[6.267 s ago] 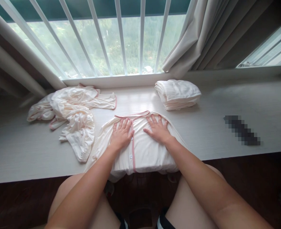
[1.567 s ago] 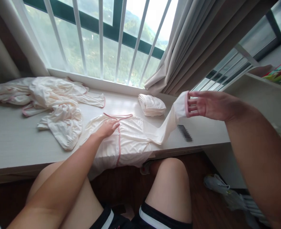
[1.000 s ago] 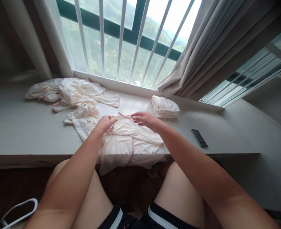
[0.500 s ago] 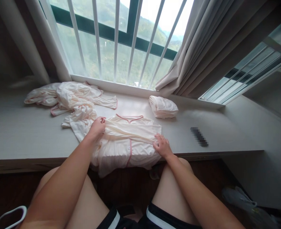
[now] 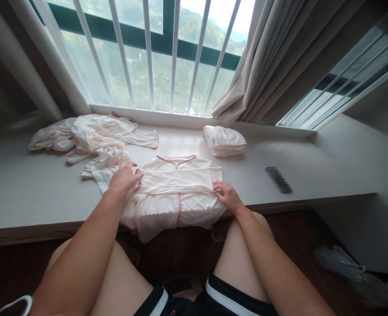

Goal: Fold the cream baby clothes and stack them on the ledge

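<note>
A cream button-front pajama top (image 5: 161, 204) with pink piping lies on the ledge, its lower part hanging over the front edge. One sleeve (image 5: 181, 180) is laid flat across its chest. At the left side of the top is my left hand (image 5: 124, 179), thumb and forefinger apart beside the pink-trimmed cuff; its other fingers are partly hidden. My right hand (image 5: 228, 196) pinches the top's right edge, where the sleeve meets the side. Left of the top, more crumpled cream clothing (image 5: 98, 134) with pink trim is heaped, partly behind my left hand.
A folded cream garment (image 5: 224, 141) sits near the window. To the right lies a dark, blurred-out oblong object (image 5: 278, 180). The pale ledge (image 5: 42, 188) runs beneath a barred window, with grey curtains (image 5: 263, 66) beside it. A plastic bag (image 5: 339, 261) rests on the floor.
My left hand has loosened from the sleeve end and its fingers have spread. The sleeve now lies flatter across the top. My right hand stays at the right edge. The view has shifted slightly.
</note>
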Motion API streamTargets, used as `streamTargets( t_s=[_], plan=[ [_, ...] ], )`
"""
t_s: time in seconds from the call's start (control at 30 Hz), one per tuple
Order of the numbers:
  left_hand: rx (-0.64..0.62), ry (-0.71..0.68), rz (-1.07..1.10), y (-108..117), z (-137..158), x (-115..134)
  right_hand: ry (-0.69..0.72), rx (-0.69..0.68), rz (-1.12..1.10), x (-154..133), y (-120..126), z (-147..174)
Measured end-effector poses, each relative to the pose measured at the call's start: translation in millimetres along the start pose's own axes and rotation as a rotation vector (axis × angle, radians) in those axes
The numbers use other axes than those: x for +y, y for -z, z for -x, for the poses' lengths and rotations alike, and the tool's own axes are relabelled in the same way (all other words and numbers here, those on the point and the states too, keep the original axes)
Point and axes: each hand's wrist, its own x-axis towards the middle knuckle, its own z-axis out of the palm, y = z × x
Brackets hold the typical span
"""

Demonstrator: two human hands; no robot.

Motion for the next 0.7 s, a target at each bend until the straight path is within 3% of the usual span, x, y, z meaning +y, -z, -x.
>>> streamTargets(
  t_s=[0.13, 0.27, 0.37, 0.5, 0.7],
  plan=[
    [-0.001, -0.108, -0.205, -0.7, 8.0, 14.5, -0.001, -0.011, -0.041, -2.3, 3.3, 0.1],
    [-0.209, -0.263, -0.266, -4.7, 16.7, 16.8, -0.041, -0.021, -0.027, 0.5, 4.3, -4.9],
    [-0.305, -0.273, -0.27, -3.0, 16.7, 9.5, -0.03, -0.042, 0.016, 3.7, 2.1, -5.8],
    [-0.271, -0.259, -0.14, 13.2, 15.5, 1.8, -0.009, -0.02, 0.105, 4.8, -0.1, -4.5],
    [-0.241, -0.279, -0.051, 45.6, 24.9, -10.7, -0.077, 0.153, 0.285, -0.9, 6.0, -5.7]
  ],
)
